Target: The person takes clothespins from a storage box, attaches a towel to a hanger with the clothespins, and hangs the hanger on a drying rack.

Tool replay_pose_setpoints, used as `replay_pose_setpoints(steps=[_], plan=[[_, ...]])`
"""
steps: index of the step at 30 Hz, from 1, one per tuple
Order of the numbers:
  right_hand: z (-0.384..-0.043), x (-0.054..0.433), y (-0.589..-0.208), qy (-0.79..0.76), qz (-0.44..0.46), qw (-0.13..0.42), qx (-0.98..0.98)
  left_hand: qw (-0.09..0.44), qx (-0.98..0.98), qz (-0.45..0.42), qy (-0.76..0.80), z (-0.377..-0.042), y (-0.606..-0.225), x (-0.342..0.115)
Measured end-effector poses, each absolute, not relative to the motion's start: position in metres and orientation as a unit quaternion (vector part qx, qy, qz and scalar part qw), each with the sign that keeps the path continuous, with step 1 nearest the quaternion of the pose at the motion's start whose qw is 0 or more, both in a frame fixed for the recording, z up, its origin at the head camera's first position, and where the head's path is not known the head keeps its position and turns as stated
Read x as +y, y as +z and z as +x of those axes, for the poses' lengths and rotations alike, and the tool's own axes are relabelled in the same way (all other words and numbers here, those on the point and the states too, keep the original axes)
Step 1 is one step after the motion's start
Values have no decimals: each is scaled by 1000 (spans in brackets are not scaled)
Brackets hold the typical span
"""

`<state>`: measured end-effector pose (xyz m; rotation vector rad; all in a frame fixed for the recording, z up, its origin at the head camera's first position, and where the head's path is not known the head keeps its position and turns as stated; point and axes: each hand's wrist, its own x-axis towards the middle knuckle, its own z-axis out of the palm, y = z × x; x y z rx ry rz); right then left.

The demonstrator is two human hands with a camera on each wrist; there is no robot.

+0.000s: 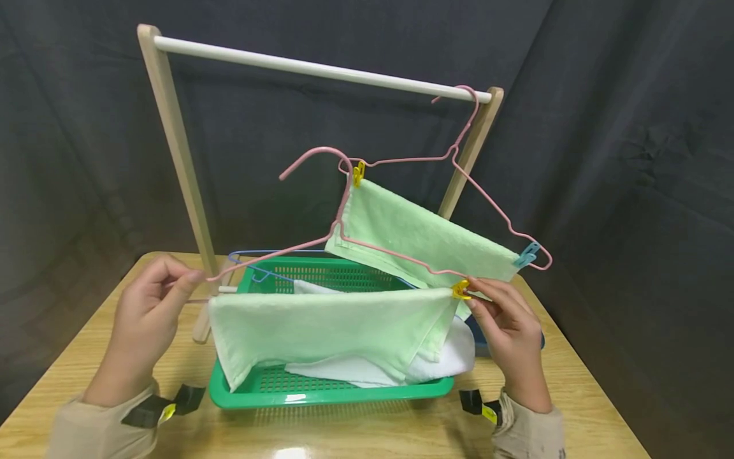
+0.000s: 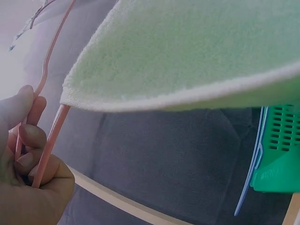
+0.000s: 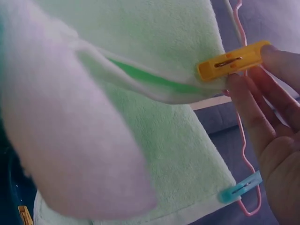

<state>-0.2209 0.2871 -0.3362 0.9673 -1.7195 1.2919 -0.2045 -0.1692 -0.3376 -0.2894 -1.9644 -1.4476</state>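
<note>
Two grips: your left hand (image 1: 146,312) curls round the front pink hanger (image 1: 339,227), right hand (image 1: 510,325) pinches the yellow clip (image 1: 461,290); front green towel (image 1: 329,322) hangs above the basket (image 1: 264,400); likely soft, light; take its corners.

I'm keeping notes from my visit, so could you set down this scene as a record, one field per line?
Left hand: grips front pink hanger at left end
Right hand: pinches yellow clip on front towel
Front towel: pale green, folded over front pink hanger's lower bar
Rear towel: pale green, clipped to rear pink hanger by second yellow clip and blue clip
Rack: white rail, wooden posts; rear pink hanger hooked on
Basket: green, holds white cloth
</note>
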Motion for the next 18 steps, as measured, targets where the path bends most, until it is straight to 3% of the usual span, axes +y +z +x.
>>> replay_pose_setpoints(steps=[5,10,18], plan=[[-222,298,-337,504,371,379,-682,333,-752,-99,-561,-206,-338,-169],[-218,314,-336,452,302,383,-747,333,-751,-92,-564,-206,-337,-170],[-216,332,-340,385,172,325,-847,340,-745,-89,-567,-205,-335,-172]])
